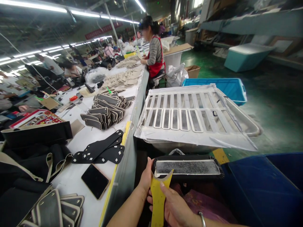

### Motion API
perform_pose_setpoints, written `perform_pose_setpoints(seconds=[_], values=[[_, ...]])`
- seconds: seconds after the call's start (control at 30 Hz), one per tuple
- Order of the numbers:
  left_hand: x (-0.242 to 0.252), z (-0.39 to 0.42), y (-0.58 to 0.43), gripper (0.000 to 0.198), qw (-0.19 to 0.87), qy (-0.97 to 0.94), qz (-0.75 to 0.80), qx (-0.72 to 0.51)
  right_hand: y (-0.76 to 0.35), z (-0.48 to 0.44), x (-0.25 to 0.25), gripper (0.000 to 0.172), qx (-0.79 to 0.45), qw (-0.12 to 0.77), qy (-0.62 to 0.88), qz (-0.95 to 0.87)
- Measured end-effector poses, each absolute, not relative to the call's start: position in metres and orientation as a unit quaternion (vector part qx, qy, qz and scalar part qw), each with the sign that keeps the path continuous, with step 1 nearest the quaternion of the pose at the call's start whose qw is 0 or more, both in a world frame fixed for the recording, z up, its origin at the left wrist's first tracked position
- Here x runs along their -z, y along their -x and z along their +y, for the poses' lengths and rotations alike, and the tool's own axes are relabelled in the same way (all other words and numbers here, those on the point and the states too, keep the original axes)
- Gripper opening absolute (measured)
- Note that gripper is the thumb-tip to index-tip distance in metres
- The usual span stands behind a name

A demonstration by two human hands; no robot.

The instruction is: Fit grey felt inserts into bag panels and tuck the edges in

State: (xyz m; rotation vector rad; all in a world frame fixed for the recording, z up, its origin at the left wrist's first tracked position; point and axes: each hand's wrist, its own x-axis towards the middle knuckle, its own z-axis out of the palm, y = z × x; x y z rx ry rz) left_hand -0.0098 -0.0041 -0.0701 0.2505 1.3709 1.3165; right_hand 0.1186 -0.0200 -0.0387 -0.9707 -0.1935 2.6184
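My right hand is wrapped round a flat yellow strip with a curved notch at its upper end, thumb on the front face. My left hand grips the left end of a long black panel, its fingers partly hidden behind the strip. The panel lies crosswise over my lap and has a dark grey inset with a whitish border. The strip's notched tip overlaps the lower left of this inset.
Left is a white worktable with a phone, black pieces and stacked grey pieces. Ahead, a white slotted frame rests on a metal tub. A blue bin stands right; a co-worker sits farther along.
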Motion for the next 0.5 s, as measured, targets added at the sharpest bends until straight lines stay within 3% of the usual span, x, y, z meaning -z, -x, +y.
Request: perform_pose_setpoints(seconds=[0.2, 0.5], values=[[0.063, 0.0, 0.006, 0.063, 0.57, -0.136, 0.614, -0.528, -0.121, -0.015, 0.038, 0.058, -0.922, 0.172, 0.343, -0.055], [0.047, 0.005, -0.003, 0.067, 0.532, -0.122, 0.693, -0.472, -0.126, -0.015, 0.044, 0.052, -0.926, 0.177, 0.331, -0.047]])
